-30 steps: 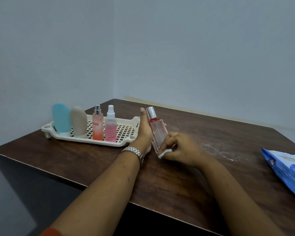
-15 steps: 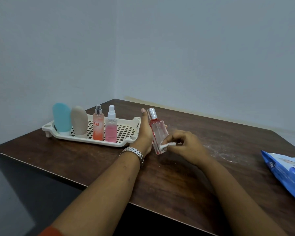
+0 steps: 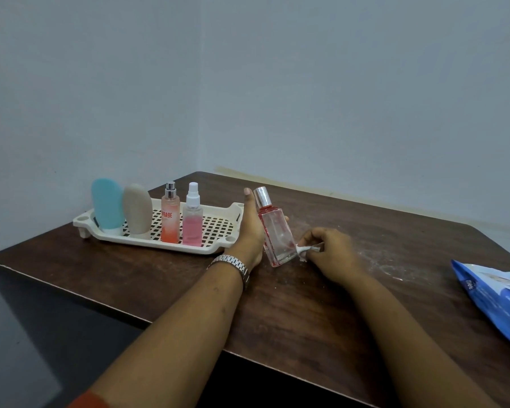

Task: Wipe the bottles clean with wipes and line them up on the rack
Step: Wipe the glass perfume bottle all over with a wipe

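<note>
My left hand [image 3: 249, 231] grips a clear perfume bottle [image 3: 274, 234] with red edges and a silver cap, tilted, its base near the table. My right hand [image 3: 330, 251] pinches a small crumpled white wipe [image 3: 303, 250] against the bottle's lower right side. The cream slotted rack [image 3: 218, 231] stands to the left. On it stand a blue tube [image 3: 108, 206], a beige tube [image 3: 137, 212], an orange spray bottle [image 3: 170, 216] and a pink spray bottle [image 3: 192, 220], in a row.
A blue pack of wipes [image 3: 495, 298] lies at the table's right edge. White dusty smears mark the dark wooden table [image 3: 374, 260] right of my hands. Walls close in behind and to the left; the table's front edge drops off near my forearms.
My right hand has slid the wipe from the bottle's front lower part to its right lower side. The bottle stays tilted in my left hand.
</note>
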